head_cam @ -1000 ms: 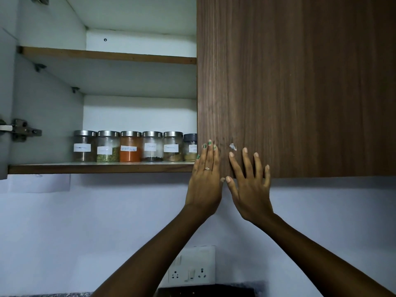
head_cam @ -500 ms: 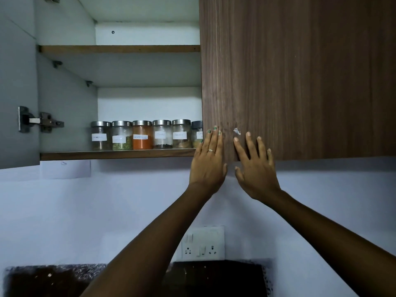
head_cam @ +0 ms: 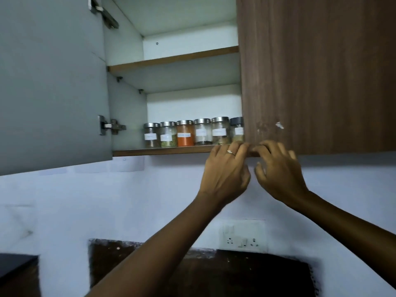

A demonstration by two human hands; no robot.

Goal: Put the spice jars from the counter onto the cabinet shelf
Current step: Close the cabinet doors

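Note:
Several labelled glass spice jars stand in a row on the lower cabinet shelf; one holds orange powder, and the rightmost jar is half hidden behind the brown wooden right door. My left hand, wearing a ring, curls its fingers round the lower left corner of that door. My right hand grips the door's bottom edge just beside it. Neither hand holds a jar.
The grey left door stands swung open, its hinge showing. An upper shelf holds nothing visible. Below are a white wall, a switch-and-socket plate and a dark counter.
Both hands slid down from lying flat on the right door's face and now curl round its bottom edge. The view has shifted, showing more of the left door and counter.

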